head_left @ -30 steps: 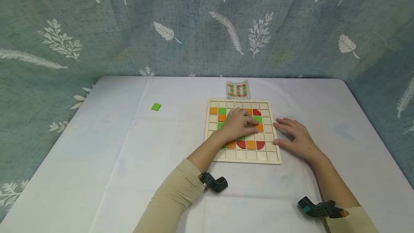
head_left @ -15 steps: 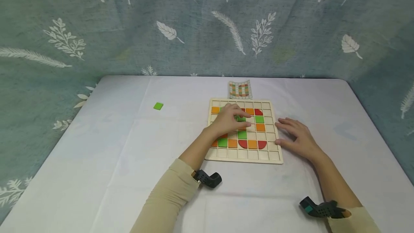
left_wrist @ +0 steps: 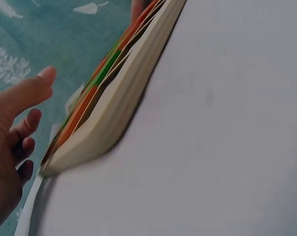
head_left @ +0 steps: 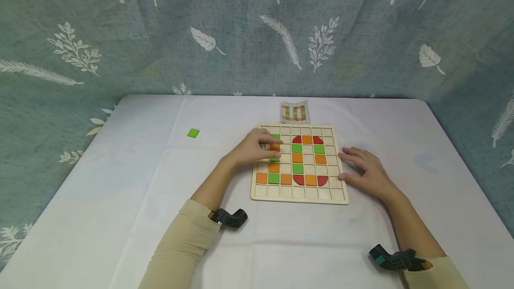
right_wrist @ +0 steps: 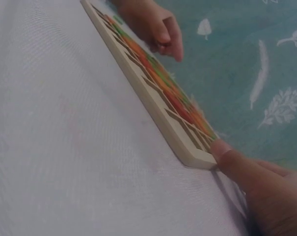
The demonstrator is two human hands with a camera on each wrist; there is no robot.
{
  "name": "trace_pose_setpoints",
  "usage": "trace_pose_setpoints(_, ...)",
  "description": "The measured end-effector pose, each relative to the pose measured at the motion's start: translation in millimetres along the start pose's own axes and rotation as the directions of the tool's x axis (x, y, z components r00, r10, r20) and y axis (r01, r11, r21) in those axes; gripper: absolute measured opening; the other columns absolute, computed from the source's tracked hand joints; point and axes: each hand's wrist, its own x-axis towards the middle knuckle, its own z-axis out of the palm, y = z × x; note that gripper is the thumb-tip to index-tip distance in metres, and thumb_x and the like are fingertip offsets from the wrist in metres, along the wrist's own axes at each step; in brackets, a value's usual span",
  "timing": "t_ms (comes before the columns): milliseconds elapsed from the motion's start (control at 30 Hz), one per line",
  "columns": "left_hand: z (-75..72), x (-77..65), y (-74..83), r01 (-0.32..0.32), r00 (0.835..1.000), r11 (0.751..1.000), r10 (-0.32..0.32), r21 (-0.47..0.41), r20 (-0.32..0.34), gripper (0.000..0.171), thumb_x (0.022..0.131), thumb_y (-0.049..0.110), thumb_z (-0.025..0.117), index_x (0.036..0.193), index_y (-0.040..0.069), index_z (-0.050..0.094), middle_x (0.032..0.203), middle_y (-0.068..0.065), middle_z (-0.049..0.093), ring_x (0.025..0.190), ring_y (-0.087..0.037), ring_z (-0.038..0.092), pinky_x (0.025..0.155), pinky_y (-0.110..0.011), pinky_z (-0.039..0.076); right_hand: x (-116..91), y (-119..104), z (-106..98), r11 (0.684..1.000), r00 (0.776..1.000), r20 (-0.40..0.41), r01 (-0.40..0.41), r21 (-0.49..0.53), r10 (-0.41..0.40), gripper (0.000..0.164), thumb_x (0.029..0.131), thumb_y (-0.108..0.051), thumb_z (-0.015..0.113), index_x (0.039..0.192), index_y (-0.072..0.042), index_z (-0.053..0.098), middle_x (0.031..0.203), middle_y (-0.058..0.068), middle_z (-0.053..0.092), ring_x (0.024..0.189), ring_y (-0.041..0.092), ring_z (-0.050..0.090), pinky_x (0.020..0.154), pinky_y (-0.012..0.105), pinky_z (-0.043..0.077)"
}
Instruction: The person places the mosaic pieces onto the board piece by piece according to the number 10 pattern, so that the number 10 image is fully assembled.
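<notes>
A pale wooden grid board (head_left: 299, 194) lies on the table, with orange, green and red tiles set in its cells. My left hand (head_left: 250, 148) is over the board's left side, thumb and fingers spread apart with nothing between them. It partly covers the tiles there. At the right edge, my right hand (head_left: 367, 171) rests on the cloth with its thumb and fingertips touching the rim; in the right wrist view the thumb (right_wrist: 222, 150) lies on the board's corner. A loose green square tile (head_left: 193, 133) lies on the table left of the board.
Behind the board lies a small pattern card (head_left: 295, 112) showing a coloured grid. The white tablecloth (head_left: 132, 200) spreads to both sides and in front. A leaf-printed blue-green curtain (head_left: 241, 35) hangs along the back.
My left hand has moved left from the board's middle to its left side, uncovering the middle tiles. The right hand has stayed at the right edge.
</notes>
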Motion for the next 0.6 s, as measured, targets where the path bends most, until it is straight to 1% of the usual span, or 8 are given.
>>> trace_pose_setpoints(133, -15.4, -7.4, -11.4, 0.019, 0.999, 1.0, -0.019, -0.019, -0.037, 0.038, 0.074, 0.031, 0.081, 0.108, 0.016, 0.073, 0.102, 0.0, 0.059, 0.098, -0.02, 0.042, 0.082, -0.038, 0.035, 1.3, -1.1, -0.5, 1.0, 1.0, 0.002, -0.003, -0.006, 0.003, 0.061, 0.076, -0.033, 0.077, 0.128, -0.008, 0.059, 0.14, 0.016, 0.047, 0.135, 0.039, 0.03, 0.105, 0.061, 0.016)
trace_pose_setpoints(267, -30.8, -15.8, -22.3, 0.047, 0.995, 0.999, -0.045, 0.022, -0.085, 0.038, 0.073, 0.031, 0.081, 0.107, 0.016, 0.073, 0.103, -0.001, 0.06, 0.099, -0.021, 0.042, 0.082, -0.039, 0.034, 2.5, -2.6, 0.7, 1.0, 1.0, 0.002, -0.005, -0.016, 0.005, 0.063, 0.074, -0.034, 0.078, 0.128, -0.008, 0.059, 0.14, 0.016, 0.047, 0.135, 0.039, 0.03, 0.105, 0.062, 0.016)
trace_pose_setpoints(367, -41.5, -20.5, -28.0, 0.075, 0.992, 0.996, -0.069, 0.047, -0.104, 0.039, 0.073, 0.032, 0.081, 0.108, 0.018, 0.072, 0.104, -0.001, 0.059, 0.1, -0.021, 0.041, 0.082, -0.039, 0.034, 2.5, -1.4, 1.0, 1.0, 1.0, -0.009, -0.007, -0.023, 0.006, 0.064, 0.073, -0.033, 0.079, 0.128, -0.007, 0.059, 0.139, 0.016, 0.048, 0.135, 0.039, 0.03, 0.105, 0.061, 0.015)
trace_pose_setpoints(467, -52.0, -26.2, -34.9, 0.088, 0.989, 0.994, -0.08, 0.062, -0.122, 0.04, 0.075, 0.033, 0.08, 0.111, 0.018, 0.071, 0.104, -0.001, 0.058, 0.102, -0.021, 0.04, 0.084, -0.039, 0.033, 1.7, -0.1, 0.6, 1.0, 1.0, -0.017, -0.006, -0.02, 0.005, 0.063, 0.073, -0.032, 0.079, 0.127, -0.007, 0.059, 0.139, 0.016, 0.048, 0.134, 0.039, 0.03, 0.105, 0.062, 0.015)
trace_pose_setpoints(600, -67.3, -36.5, -45.9, 0.08, 0.985, 0.993, -0.066, 0.087, -0.161, 0.042, 0.077, 0.032, 0.078, 0.114, 0.015, 0.07, 0.107, -0.003, 0.057, 0.102, -0.022, 0.039, 0.083, -0.039, 0.033, 0.2, 1.0, 0.2, 1.0, 1.0, -0.021, -0.007, -0.016, 0.007, 0.063, 0.073, -0.032, 0.079, 0.127, -0.008, 0.059, 0.139, 0.016, 0.047, 0.135, 0.039, 0.03, 0.105, 0.062, 0.015)
